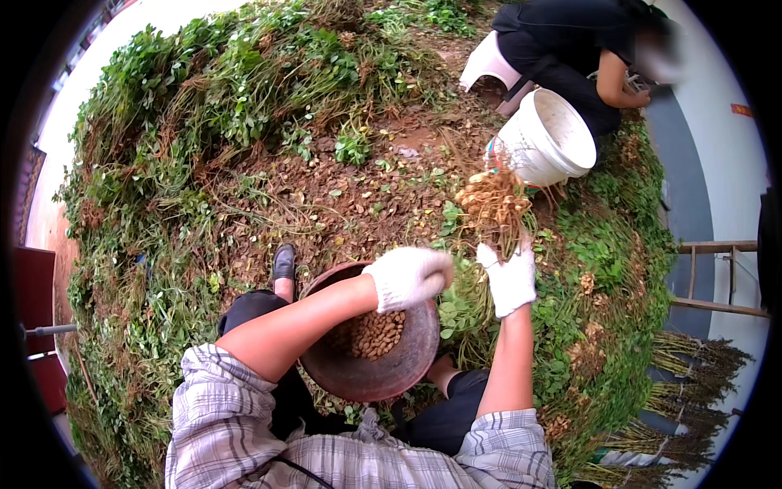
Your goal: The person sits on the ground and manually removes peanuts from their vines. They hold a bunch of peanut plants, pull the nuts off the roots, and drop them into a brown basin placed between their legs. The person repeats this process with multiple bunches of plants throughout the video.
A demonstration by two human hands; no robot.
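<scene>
My right hand [511, 278], in a white knit glove, is closed around the stems of a peanut plant bunch [498, 202]. Its roots and tan pods point up and away from me. My left hand [412, 278], gloved alike, hovers over the right rim of a round, worn basin [391, 382]. Its fingers look curled but are motion-blurred, and whether anything is inside them is hidden. Loose peanuts in their shells [376, 336] lie in the basin between my legs. My left forearm covers part of the basin.
Heaped peanut plants [244, 91] cover the ground at left and right. Beyond my right hand, a white bucket [544, 140] leans tilted. Another person [568, 49] bends forward on a plastic stool [489, 64]. A wooden ladder [721, 247] and tied dry stalk bundles [678, 391] stand by the wall.
</scene>
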